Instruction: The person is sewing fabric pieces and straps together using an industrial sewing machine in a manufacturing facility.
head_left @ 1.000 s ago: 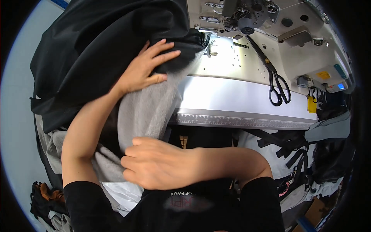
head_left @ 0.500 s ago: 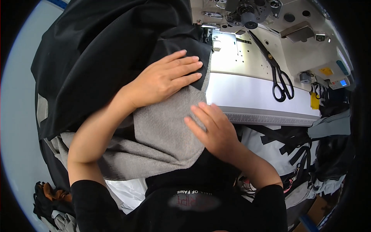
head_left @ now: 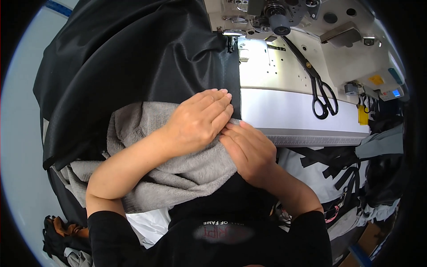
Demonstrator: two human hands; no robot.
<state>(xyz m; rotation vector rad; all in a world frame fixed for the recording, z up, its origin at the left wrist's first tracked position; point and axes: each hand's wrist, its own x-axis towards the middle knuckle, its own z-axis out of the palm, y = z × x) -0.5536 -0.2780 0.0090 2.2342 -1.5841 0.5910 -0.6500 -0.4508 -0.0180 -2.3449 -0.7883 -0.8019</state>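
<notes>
The left hand (head_left: 198, 122) lies flat with fingers together on the gray fleece cloth (head_left: 178, 173), and the right hand (head_left: 249, 151) presses its edge at 3 o'clock, by the shiny black fabric (head_left: 133, 58). The fleece looks soft and floppy, the black one slippery, so holding them by the edge seems best.

Bright, sharp centre — fisheye-bent, dark-vignetted edges.

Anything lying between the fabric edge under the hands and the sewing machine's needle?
Nothing visible: the glossy black fabric already runs up to the needle area. The black scissors lie off to the right on the white machine bed.
</notes>
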